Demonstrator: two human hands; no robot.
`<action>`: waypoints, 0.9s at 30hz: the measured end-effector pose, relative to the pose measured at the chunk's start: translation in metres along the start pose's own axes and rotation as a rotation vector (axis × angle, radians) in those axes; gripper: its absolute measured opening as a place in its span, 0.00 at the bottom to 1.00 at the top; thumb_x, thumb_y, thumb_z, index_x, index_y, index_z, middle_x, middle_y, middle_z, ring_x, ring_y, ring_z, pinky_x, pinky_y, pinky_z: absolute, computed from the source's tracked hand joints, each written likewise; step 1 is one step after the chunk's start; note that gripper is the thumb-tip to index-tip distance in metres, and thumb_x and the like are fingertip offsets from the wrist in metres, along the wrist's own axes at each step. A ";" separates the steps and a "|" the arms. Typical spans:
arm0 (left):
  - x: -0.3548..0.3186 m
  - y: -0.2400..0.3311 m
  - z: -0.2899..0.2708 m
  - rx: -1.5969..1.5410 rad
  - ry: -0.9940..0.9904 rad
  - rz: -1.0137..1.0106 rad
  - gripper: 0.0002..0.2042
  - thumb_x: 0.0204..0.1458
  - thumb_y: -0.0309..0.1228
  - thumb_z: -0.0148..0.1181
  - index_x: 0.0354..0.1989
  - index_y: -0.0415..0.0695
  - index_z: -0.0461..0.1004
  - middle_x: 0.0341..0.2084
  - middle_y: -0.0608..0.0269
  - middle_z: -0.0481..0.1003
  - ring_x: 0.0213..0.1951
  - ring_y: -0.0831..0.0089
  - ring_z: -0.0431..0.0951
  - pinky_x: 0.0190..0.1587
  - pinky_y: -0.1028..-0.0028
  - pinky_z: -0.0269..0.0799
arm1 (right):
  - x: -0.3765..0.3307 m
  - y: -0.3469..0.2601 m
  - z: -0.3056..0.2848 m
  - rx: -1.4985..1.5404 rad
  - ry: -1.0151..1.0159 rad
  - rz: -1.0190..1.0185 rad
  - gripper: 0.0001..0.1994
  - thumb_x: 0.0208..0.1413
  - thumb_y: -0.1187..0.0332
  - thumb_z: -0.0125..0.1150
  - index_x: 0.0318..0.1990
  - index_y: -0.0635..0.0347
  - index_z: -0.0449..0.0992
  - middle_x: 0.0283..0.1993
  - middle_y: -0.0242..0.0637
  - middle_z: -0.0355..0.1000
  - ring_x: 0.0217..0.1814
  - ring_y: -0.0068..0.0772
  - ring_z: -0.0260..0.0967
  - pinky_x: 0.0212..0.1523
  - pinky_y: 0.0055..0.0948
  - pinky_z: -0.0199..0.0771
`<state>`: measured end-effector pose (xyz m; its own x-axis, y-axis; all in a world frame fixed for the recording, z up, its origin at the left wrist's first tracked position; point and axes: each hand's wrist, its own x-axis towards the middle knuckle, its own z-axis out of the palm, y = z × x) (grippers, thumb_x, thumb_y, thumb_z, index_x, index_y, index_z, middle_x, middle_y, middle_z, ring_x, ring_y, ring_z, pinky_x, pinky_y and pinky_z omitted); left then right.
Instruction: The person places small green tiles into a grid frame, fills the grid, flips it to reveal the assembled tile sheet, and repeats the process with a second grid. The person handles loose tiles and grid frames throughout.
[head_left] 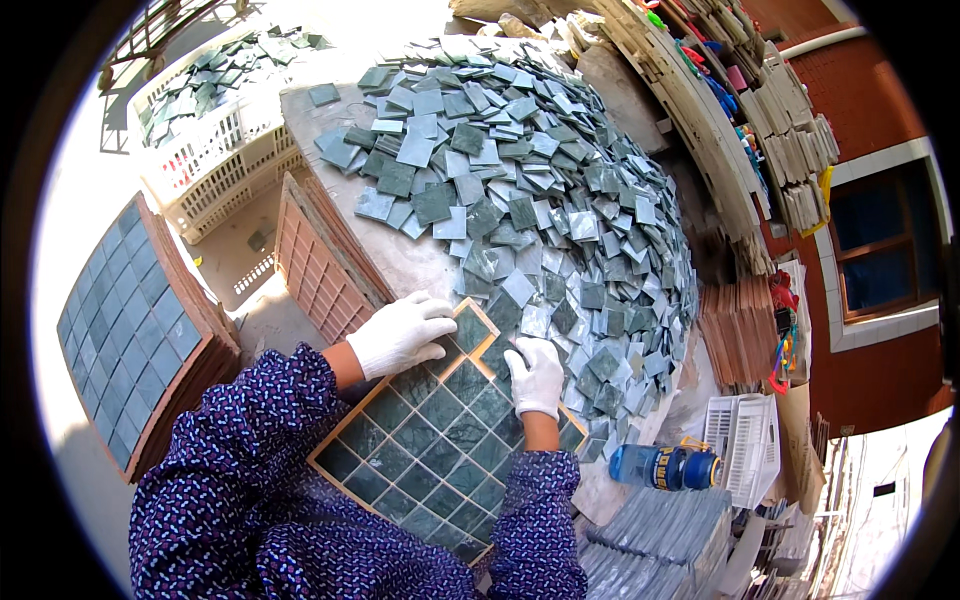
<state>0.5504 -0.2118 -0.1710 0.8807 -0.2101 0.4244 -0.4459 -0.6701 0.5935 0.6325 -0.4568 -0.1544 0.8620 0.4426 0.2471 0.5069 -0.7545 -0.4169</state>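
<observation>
A wooden-edged grid tray (pixel 345 483) lies tilted in front of me, most of its squares filled with dark green stone tiles (pixel 441 408). Bare wooden strips show around the far corner tile (pixel 471 328). My left hand (pixel 402 335), in a white glove, rests over the tray's far left edge, its fingers apart and holding nothing visible. On the right side of the grid is my right hand (pixel 537 378), also gloved, with bent fingers closed at a green stone tile (pixel 500 353). The fingertips partly cover that tile.
A large heap of loose green tiles (pixel 520 200) spreads beyond the tray. At left stand a stack of filled trays (pixel 130 330), leaning trays (pixel 320 265) and white crates (pixel 225 170). A blue bottle (pixel 660 467), white basket (pixel 742 445) and stacked tile sheets (pixel 660 530) sit right.
</observation>
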 end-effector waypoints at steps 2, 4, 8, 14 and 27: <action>-0.011 0.006 0.001 0.011 -0.062 -0.045 0.21 0.43 0.31 0.65 0.48 0.41 0.71 0.48 0.56 0.69 0.50 0.56 0.69 0.52 0.63 0.70 | -0.004 -0.008 0.006 0.010 0.027 0.048 0.12 0.47 0.68 0.65 0.41 0.58 0.77 0.43 0.44 0.70 0.45 0.46 0.70 0.47 0.37 0.70; -0.019 0.008 0.008 -0.034 -0.112 -0.100 0.23 0.43 0.32 0.66 0.50 0.41 0.71 0.49 0.54 0.68 0.51 0.55 0.69 0.53 0.64 0.69 | -0.014 -0.015 0.015 -0.013 0.057 0.044 0.13 0.48 0.67 0.65 0.42 0.59 0.77 0.43 0.44 0.69 0.46 0.47 0.70 0.47 0.38 0.70; -0.016 0.012 0.020 0.091 -0.104 -0.028 0.23 0.43 0.31 0.65 0.50 0.40 0.70 0.48 0.54 0.68 0.49 0.56 0.71 0.50 0.65 0.71 | -0.019 -0.025 0.018 -0.083 -0.034 -0.039 0.18 0.47 0.64 0.67 0.45 0.58 0.74 0.45 0.44 0.68 0.46 0.47 0.69 0.45 0.39 0.71; -0.023 0.037 0.025 0.338 -0.067 -0.061 0.18 0.45 0.28 0.55 0.47 0.37 0.70 0.48 0.53 0.67 0.44 0.59 0.72 0.46 0.68 0.72 | -0.004 -0.025 0.002 0.025 -0.223 0.050 0.25 0.39 0.63 0.73 0.48 0.57 0.74 0.46 0.44 0.67 0.47 0.46 0.70 0.45 0.39 0.72; 0.008 0.051 0.059 0.315 -0.203 0.106 0.38 0.51 0.56 0.51 0.64 0.40 0.58 0.66 0.54 0.56 0.68 0.61 0.52 0.69 0.55 0.40 | -0.031 0.028 -0.050 0.657 0.217 0.603 0.19 0.61 0.64 0.53 0.56 0.65 0.69 0.47 0.38 0.72 0.42 0.25 0.73 0.38 0.23 0.74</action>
<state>0.5440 -0.2899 -0.1778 0.8600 -0.4058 0.3095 -0.4934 -0.8161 0.3008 0.6201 -0.5157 -0.1303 0.9953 -0.0873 -0.0424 -0.0720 -0.3711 -0.9258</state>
